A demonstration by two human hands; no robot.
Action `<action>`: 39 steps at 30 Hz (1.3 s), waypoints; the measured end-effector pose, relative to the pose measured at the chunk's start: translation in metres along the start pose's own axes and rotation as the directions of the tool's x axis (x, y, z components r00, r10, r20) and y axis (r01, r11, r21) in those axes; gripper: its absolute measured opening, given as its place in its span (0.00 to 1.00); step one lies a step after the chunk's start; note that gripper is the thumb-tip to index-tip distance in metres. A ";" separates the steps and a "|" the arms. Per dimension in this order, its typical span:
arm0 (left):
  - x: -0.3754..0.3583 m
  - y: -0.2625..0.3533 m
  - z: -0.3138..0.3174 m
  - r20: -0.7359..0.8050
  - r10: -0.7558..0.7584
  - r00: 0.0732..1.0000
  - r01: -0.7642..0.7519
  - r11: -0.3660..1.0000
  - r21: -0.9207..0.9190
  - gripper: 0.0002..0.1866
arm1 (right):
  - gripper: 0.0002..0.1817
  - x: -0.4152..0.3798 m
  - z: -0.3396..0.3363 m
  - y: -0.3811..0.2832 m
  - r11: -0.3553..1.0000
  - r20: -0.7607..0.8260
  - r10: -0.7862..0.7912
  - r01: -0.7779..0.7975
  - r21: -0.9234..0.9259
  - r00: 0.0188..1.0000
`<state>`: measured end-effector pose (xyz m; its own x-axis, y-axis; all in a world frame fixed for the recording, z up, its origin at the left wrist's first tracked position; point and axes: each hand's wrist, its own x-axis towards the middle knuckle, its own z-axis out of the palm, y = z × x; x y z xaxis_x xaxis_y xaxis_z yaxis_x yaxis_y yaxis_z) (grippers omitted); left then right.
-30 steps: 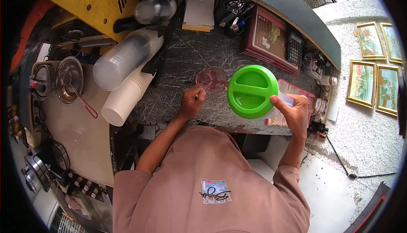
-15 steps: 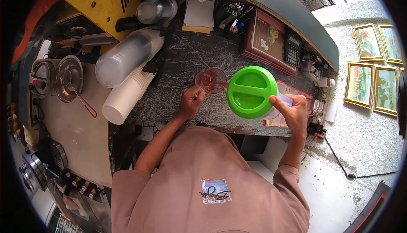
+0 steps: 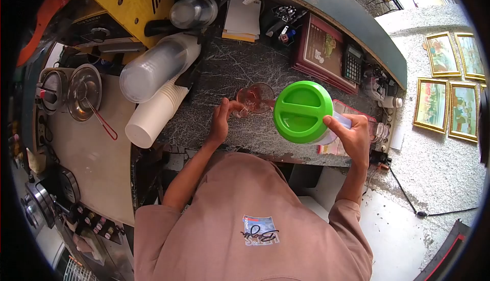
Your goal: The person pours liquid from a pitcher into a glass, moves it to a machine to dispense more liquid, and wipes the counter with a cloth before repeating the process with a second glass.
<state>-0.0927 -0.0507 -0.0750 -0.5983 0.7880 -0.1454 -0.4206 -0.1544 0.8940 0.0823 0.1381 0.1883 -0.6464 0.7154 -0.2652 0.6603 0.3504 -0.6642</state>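
My right hand (image 3: pixel 353 137) grips the handle of a plastic pitcher, its thumb beside the bright green lid (image 3: pixel 303 111). The pitcher tilts to the left, and reddish liquid shows between its spout and a clear glass cup (image 3: pixel 256 97). Red liquid lies inside the cup, which is on the dark, scratched counter (image 3: pixel 209 120). Just left of the cup, my left hand (image 3: pixel 222 119) is open, its fingers apart and fingertips right at the cup's small handle.
Stacked clear plastic cups (image 3: pixel 153 71) and white paper cups (image 3: pixel 153 117) lie to the left. At the back are a paper pad (image 3: pixel 242 18), maroon menus (image 3: pixel 322 48) and a calculator (image 3: pixel 352 61). A steel strainer (image 3: pixel 84 94) rests on the left-hand table (image 3: pixel 104 163).
My left hand has let go of the glass cup's handle, its fingers spreading and shifting slightly left. The pitcher stays tilted in my right hand.
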 end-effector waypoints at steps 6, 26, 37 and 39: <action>-0.003 0.021 0.009 0.089 0.062 0.994 -0.079 0.977 0.200 0.21 | 0.25 0.000 0.000 -0.004 1.000 -0.001 0.002 -0.002 -0.026 1.000; 0.000 0.015 0.005 0.172 0.133 0.976 -0.183 0.928 0.324 0.21 | 0.26 -0.005 -0.001 -0.004 1.000 -0.016 -0.005 0.005 -0.027 1.000; -0.001 0.014 0.002 0.098 -0.041 0.994 0.027 0.989 0.147 0.18 | 0.27 -0.004 -0.001 -0.005 0.998 0.012 0.018 -0.017 -0.056 1.000; 0.000 0.008 -0.003 0.055 -0.043 0.998 0.046 0.998 -0.044 0.22 | 0.26 -0.003 -0.001 -0.003 0.998 0.005 0.011 -0.011 -0.054 1.000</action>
<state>-0.0982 -0.0534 -0.0695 -0.5412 0.8254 -0.1606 -0.4769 -0.1440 0.8671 0.0822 0.1353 0.1916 -0.6412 0.7160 -0.2762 0.6870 0.3752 -0.6223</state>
